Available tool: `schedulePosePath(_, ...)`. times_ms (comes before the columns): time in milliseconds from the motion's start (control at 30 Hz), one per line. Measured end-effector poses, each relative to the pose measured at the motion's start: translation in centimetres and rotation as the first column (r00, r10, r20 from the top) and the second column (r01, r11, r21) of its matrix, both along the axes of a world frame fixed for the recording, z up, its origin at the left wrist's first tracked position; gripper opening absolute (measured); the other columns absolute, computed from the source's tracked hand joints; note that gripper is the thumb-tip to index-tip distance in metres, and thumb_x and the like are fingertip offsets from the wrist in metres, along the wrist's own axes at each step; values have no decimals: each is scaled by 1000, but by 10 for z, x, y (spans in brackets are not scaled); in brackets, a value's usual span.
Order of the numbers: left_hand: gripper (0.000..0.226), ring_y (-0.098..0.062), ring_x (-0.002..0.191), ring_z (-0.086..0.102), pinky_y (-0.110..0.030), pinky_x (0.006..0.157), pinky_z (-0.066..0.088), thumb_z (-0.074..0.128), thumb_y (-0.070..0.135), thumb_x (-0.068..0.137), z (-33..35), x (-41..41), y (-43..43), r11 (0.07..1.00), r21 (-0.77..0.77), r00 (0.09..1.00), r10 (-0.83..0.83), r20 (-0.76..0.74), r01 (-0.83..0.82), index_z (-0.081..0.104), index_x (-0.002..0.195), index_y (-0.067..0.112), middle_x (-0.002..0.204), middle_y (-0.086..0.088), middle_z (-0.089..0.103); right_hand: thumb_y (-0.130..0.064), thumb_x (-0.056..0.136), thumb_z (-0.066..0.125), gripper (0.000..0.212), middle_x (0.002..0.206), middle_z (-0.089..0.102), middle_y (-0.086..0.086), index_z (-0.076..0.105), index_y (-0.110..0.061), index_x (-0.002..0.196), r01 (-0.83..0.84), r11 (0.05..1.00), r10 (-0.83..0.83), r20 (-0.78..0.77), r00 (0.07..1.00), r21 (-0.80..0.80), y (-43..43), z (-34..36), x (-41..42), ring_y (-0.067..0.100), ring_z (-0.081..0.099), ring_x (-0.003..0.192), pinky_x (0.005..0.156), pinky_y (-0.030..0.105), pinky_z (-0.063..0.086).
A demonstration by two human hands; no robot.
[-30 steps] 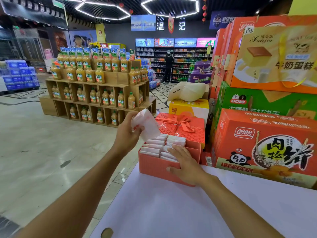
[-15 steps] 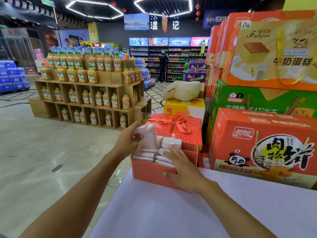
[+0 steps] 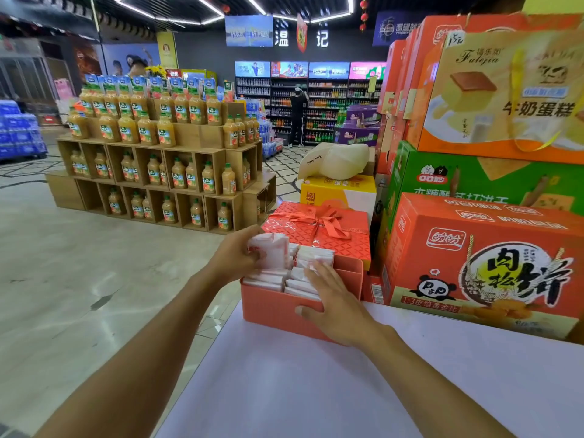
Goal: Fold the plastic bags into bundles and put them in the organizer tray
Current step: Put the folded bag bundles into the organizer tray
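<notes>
Head view: left hand [image 3: 234,257] grips a folded bag bundle [image 3: 268,251] upright, long axis vertical, over the left row of the orange organizer tray [image 3: 268,308]; right hand [image 3: 338,308] lies flat, fingers straight, on packed bundles [image 3: 300,284].

One coral plastic organizer tray [image 3: 268,311] holds two rows of white folded bundles [image 3: 268,278]. One red ribboned box [image 3: 300,226] sits behind it.

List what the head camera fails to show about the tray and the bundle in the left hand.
- Head view: lower edge of the folded bundle, hidden among stored bundles; seated or not, unclear.
- Most fingers of the left hand, behind that bundle.
- Floor and right rows of the organizer tray, covered by the right hand.
</notes>
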State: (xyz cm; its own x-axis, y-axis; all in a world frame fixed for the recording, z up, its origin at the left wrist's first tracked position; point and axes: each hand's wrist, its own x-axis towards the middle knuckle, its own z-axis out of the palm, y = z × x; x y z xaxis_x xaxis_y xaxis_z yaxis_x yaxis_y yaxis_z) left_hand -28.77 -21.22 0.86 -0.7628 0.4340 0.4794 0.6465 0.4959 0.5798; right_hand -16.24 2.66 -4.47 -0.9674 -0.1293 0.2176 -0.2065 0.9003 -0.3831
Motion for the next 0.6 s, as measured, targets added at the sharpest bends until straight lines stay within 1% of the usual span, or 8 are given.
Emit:
schedulePosePath(67,28,-10,81,63,-41,65,54,66,-4,82,3,1,4,1000,-9,1000,-12,-8,12,64,91,22,86,6,68,-65,92,57,90,168,-12,-21,10,-34,162,3,1000,-3,-7,1000,-7,0,-1,-1,-4,-19,150,122,48,27)
schedulePosePath(167,31,-6,81,63,-30,63,53,65,-5,82,2,1,8,998,-58,1000,-19,-15,18,65,92,24,87,9,69,-64,91,58,90,167,-10,-22,12,-34,162,13,1000,-13,-18,1000,-15,-1,-2,-1,-3,-17,151,121,50,29)
schedulePosePath(233,27,-8,80,64,-38,65,57,66,-2,80,-1,-2,10,994,-108,1000,3,-8,-4,67,94,21,88,6,70,-64,91,58,90,168,-10,-21,12,-34,162,14,1000,-15,-22,1000,-5,-1,-2,-1,-3,-17,151,120,50,30)
schedulePosePath(300,16,-16,77,61,-45,64,55,65,5,76,-6,-5,11,986,-163,999,28,-22,-31,67,88,16,83,2,68,-64,91,57,90,168,-10,-21,11,-34,162,12,1000,-12,-19,1000,6,-1,-2,-1,-2,-17,151,120,50,31)
schedulePosePath(367,14,-21,79,56,-42,65,49,61,24,72,-11,-3,12,975,-212,997,53,-47,-62,64,84,17,82,2,64,-64,92,58,89,168,-9,-21,12,-33,162,13,1000,-13,-23,1000,4,-1,-2,0,-2,-17,151,120,49,31)
schedulePosePath(467,32,-18,98,52,-38,81,41,54,39,83,-17,6,12,988,-144,998,65,4,-63,64,107,21,105,10,61,-62,92,60,88,168,-7,-22,14,-33,162,13,999,-14,-25,1000,-29,-3,-2,0,-3,-15,151,120,48,31)
schedulePosePath(533,31,-15,108,53,-38,88,44,54,25,92,-20,12,11,998,-26,998,62,-6,-62,63,121,23,118,9,62,-61,92,60,88,167,-8,-23,15,-34,162,11,999,-11,-22,1000,-39,-3,-2,0,-4,-16,151,120,48,30)
schedulePosePath(600,38,-17,108,60,-37,87,52,57,1,89,-20,13,11,999,-4,996,54,-64,-55,69,119,22,120,3,67,-61,91,60,88,167,-8,-23,15,-35,162,13,999,-14,-22,1000,-47,-2,-3,-1,-5,-16,150,121,49,29)
